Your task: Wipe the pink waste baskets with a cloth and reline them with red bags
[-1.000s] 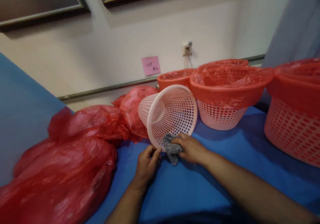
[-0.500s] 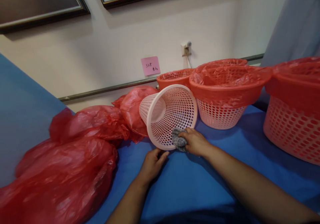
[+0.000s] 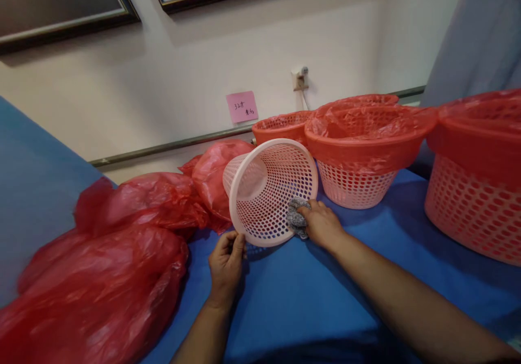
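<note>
A white perforated plastic basket (image 3: 291, 182) lies on its side on the blue-covered table (image 3: 280, 299), its mouth turned toward me. My left hand (image 3: 226, 263) pinches the lower left of its rim between thumb and fingers. In my right hand (image 3: 323, 223) is a bunched grey cloth (image 3: 298, 217), pressed against the lower right of the rim. The fingertips under the cloth are hidden.
Red plastic bags (image 3: 118, 288) are heaped at the left. To the right stand a pale basket lined with a red bag (image 3: 354, 182) and a larger lined basket (image 3: 476, 206). A pink note (image 3: 242, 107) and a socket (image 3: 300, 80) are on the wall behind.
My left hand has shifted left along the rim and now grips it. My right hand has moved the cloth slightly right and up along the rim. The basket has turned a little.
</note>
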The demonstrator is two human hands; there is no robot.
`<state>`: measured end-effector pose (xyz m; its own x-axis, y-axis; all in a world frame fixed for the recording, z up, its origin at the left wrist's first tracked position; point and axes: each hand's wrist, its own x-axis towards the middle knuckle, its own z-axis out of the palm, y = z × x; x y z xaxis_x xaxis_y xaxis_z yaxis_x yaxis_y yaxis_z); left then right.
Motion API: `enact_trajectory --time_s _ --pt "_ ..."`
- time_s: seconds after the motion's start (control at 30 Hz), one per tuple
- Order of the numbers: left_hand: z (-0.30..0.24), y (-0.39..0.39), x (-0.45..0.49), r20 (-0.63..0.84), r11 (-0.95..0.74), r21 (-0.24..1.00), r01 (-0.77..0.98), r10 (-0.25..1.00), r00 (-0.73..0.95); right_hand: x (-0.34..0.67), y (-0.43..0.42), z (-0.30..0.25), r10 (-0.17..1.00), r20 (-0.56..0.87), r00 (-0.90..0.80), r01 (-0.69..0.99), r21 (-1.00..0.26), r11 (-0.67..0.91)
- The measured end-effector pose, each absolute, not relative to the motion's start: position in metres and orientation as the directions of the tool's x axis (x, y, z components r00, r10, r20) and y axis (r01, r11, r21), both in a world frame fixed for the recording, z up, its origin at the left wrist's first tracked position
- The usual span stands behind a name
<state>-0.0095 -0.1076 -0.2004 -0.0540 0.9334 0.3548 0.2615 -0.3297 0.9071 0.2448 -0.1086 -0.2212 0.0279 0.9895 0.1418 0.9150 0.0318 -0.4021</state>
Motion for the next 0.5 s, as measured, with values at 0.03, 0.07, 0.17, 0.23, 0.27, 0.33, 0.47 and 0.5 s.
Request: enact_trajectory --time_s 0.03,0.07,0.17,0.23,0.27,0.33,0.47,0.5 --pt "-0.201 -0.107 -0.009 0.353 -0.337 0.897 0.285 0.936 -0.007 0.246 -0.108 -0.221 0.990 0.140 0.019 0.911 -0.409 0.040" --pt "-0.202 -0.106 -0.008 0.340 -0.344 0.885 0.313 0.938 0.070 0.246 -0.109 -0.221 0.991 0.137 0.001 0.907 -0.417 0.057" --pt "-0.209 -0.103 -0.003 0.204 -0.338 0.856 0.392 0.916 0.344 0.238 -0.112 -0.222 0.985 0.140 -0.104 0.876 -0.457 0.157" --pt "-0.215 -0.102 -0.001 0.114 -0.302 0.863 0.405 0.897 0.427 0.230 -0.116 -0.222 0.964 0.168 -0.205 0.818 -0.511 0.263" --pt "-0.217 -0.101 0.000 0.094 -0.286 0.870 0.402 0.896 0.434 0.227 -0.117 -0.223 0.950 0.186 -0.249 0.782 -0.540 0.311" --pt "-0.218 -0.102 0.000 0.098 -0.272 0.882 0.385 0.904 0.415 0.222 -0.119 -0.224 0.924 0.217 -0.315 0.709 -0.593 0.381" --pt "-0.215 -0.103 -0.005 0.169 -0.280 0.894 0.349 0.933 0.317 0.227 -0.114 -0.226 0.933 0.214 -0.288 0.737 -0.573 0.359" --pt "-0.214 -0.103 -0.007 0.195 -0.284 0.899 0.335 0.942 0.274 0.231 -0.112 -0.227 0.949 0.202 -0.243 0.777 -0.545 0.315"
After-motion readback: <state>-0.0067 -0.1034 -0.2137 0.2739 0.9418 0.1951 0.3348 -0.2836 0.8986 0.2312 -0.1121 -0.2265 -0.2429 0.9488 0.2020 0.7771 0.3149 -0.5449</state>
